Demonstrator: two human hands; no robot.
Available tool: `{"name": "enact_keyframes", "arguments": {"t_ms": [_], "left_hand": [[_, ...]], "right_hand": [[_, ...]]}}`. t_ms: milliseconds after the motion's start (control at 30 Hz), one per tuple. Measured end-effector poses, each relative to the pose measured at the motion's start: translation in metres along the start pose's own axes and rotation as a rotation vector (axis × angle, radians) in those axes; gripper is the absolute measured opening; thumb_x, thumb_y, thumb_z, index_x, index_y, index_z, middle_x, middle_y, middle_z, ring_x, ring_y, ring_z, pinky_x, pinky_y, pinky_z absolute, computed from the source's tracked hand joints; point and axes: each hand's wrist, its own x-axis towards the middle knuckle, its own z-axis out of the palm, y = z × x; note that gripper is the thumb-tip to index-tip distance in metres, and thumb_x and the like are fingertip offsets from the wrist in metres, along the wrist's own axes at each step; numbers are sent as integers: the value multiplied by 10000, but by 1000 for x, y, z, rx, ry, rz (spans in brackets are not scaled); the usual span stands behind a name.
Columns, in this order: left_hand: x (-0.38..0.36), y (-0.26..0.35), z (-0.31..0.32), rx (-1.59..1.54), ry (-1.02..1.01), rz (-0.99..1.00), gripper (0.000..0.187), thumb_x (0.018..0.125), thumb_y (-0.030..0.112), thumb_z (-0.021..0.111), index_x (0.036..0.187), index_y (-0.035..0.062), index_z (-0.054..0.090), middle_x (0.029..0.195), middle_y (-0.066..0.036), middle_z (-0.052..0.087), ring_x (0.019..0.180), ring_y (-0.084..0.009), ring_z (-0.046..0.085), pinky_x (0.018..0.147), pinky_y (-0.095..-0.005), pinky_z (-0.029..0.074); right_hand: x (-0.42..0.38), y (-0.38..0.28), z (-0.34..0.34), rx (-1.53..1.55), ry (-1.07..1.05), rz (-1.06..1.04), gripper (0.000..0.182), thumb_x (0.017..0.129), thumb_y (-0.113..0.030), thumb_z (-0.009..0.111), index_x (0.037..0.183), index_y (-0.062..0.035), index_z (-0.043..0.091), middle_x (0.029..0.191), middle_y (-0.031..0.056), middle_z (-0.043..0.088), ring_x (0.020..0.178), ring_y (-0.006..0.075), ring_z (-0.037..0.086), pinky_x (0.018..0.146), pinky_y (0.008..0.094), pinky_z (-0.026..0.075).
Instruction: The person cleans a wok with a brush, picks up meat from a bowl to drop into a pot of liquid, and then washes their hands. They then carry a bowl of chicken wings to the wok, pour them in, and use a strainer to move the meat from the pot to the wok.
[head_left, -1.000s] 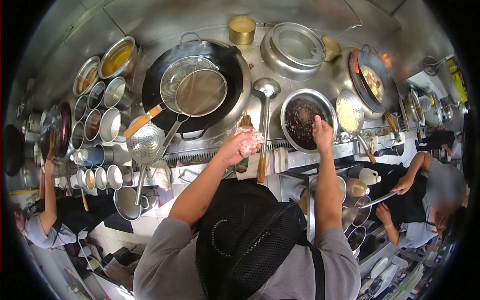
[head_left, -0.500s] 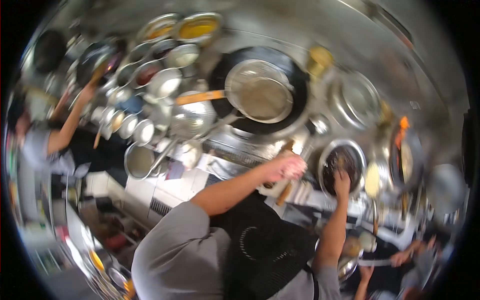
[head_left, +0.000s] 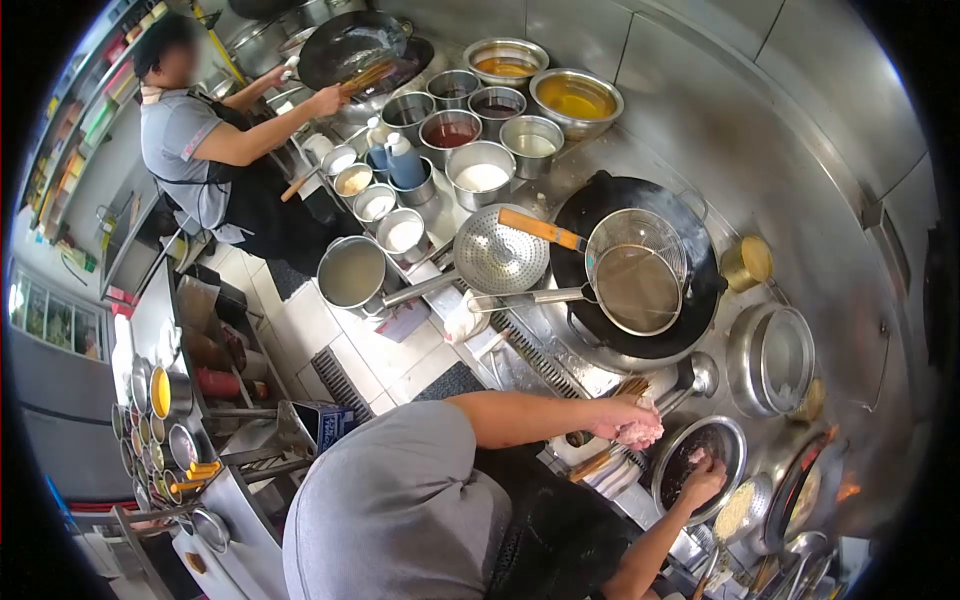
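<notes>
My left hand (head_left: 620, 419) is closed around a lump of pink raw meat (head_left: 640, 432), held over the counter edge between the big black wok (head_left: 600, 320) and a steel bowl of dark sauce (head_left: 668, 482). My right hand (head_left: 703, 478) reaches into that bowl, with its fingers on a small piece of meat in the dark liquid. A steel ladle (head_left: 700, 376) lies just beyond my left hand.
Two mesh strainers (head_left: 638, 273) rest in the wok, with a perforated skimmer (head_left: 497, 260) to their left. Several steel seasoning pots (head_left: 482, 176) stand further left. A co-worker in a grey shirt (head_left: 190, 130) works at another wok (head_left: 350, 50). A lidded pot (head_left: 770, 360) stands on the right.
The view has swung far left and down, so the stove has shifted to the right. My left hand still grips the meat; my right hand stays in the sauce bowl.
</notes>
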Motion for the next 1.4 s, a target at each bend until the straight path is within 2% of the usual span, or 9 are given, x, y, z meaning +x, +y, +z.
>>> {"name": "enact_keyframes", "arguments": {"t_ms": [100,267,433,500,600,833,1100,1233,1400], "left_hand": [[6,6,2,18,-34,6,179,900,173,622,1051,89,576,971,-87,666,799,-202,673,621,-324,564],[10,21,13,224,-55,-47,202,839,154,627,1016,59,603,910,-79,672,770,-192,670,593,-332,566],[14,35,8,414,-151,-90,270,822,140,617,1078,60,592,941,-69,671,808,-177,661,630,-340,577],[12,42,4,447,-175,-86,267,828,129,619,1081,49,587,947,-90,671,828,-194,668,643,-356,583],[2,48,3,156,-260,-73,282,850,107,617,1116,29,563,933,-117,668,824,-220,677,655,-359,585],[25,49,2,-34,-228,17,296,851,72,585,1142,70,533,1011,-145,640,873,-269,668,656,-345,559],[23,66,30,182,-133,219,253,870,43,572,1108,52,488,1023,-156,611,851,-265,671,604,-348,565],[37,51,43,316,-120,325,238,880,34,547,1112,52,498,1030,-128,604,886,-237,655,691,-359,580],[39,54,45,348,-19,258,199,898,28,543,1089,68,506,935,-84,598,764,-203,661,586,-334,584]], "right_hand": [[-10,-60,-32,412,24,15,265,863,-116,626,1074,44,622,912,213,631,843,375,598,811,447,466],[-31,-179,-90,386,-202,-548,371,808,-12,629,1166,63,569,1156,241,579,992,366,600,848,413,476],[-40,-194,-87,379,-346,-224,315,791,16,599,1101,68,581,1031,250,594,896,406,586,808,433,468],[-42,-189,-73,365,-217,-283,202,835,-10,603,1024,62,595,924,182,629,770,301,606,697,392,482],[-37,-175,-65,1047,-450,160,155,907,-92,631,988,32,582,856,32,590,752,83,530,683,235,460],[-21,-171,-70,1874,-407,546,307,903,-26,581,1198,48,539,989,106,629,889,188,599,811,313,486],[-23,-153,-74,1479,-422,564,296,906,-70,564,1174,56,573,870,49,615,750,80,518,666,227,441],[-21,-166,-79,665,-158,43,265,908,-193,619,1051,30,624,848,98,632,759,211,611,691,323,492],[-23,-144,-75,554,-19,14,184,902,-147,606,920,32,646,740,101,612,671,211,593,659,334,485]]}}
